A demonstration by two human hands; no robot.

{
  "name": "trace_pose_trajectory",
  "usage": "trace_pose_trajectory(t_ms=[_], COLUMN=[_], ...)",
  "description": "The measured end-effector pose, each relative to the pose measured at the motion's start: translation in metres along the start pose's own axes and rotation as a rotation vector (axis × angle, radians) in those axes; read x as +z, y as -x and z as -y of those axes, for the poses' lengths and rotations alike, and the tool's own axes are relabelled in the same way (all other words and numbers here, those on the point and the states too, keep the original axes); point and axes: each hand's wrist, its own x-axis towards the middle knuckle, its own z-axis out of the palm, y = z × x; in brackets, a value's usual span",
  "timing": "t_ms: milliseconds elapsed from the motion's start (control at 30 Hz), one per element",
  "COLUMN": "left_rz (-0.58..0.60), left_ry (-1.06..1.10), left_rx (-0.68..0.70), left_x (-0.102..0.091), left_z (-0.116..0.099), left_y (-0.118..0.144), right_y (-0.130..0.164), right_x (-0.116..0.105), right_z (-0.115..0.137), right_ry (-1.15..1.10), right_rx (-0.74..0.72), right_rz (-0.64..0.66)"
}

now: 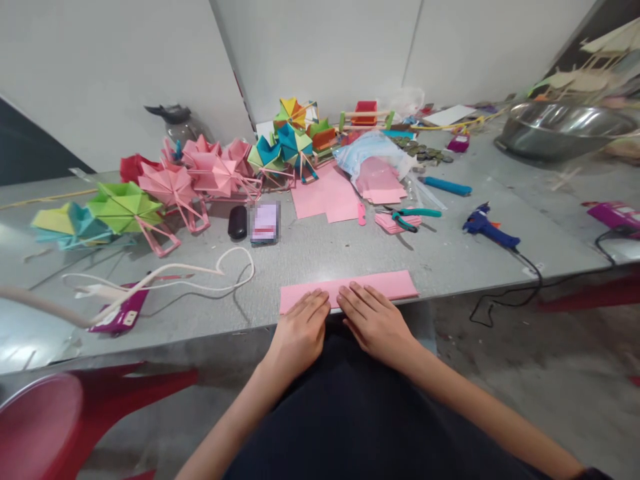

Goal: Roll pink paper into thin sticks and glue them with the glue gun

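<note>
A long folded strip of pink paper (395,285) lies along the table's front edge. My left hand (303,327) rests flat on its left half, fingers stretched out over the paper. On the right half lies my right hand (375,320), its fingers also straight and pressing down. Neither hand grips anything; the hands are slightly apart near the middle of the strip. Beyond them are larger pink paper sheets (325,192), a small pink cutter (361,215) and green-handled pliers (405,220) on a stack of small pink papers (387,224).
Folded paper wheel models (170,183) crowd the back left. A white cable (165,268) loops near a purple power strip (120,312). To the right are a blue glue gun (487,227), a blue utility knife (447,186) and a metal bowl (555,130). A red stool (45,427) stands lower left.
</note>
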Motion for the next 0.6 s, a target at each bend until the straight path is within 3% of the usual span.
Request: trace_pose_trajectory(t_ms=[167,600], left_rz=[0.017,0.103], left_ry=[-0.056,-0.046], left_rx=[0.038,-0.024], left_x=[0.007,0.004], left_z=[-0.002,-0.01], left_y=[0.007,0.002], right_y=[0.002,0.027], right_x=[0.002,-0.006], right_z=[0.001,-0.009], right_ry=[0.004,0.071], right_rx=[0.016,0.133], right_rz=[-0.009,-0.034])
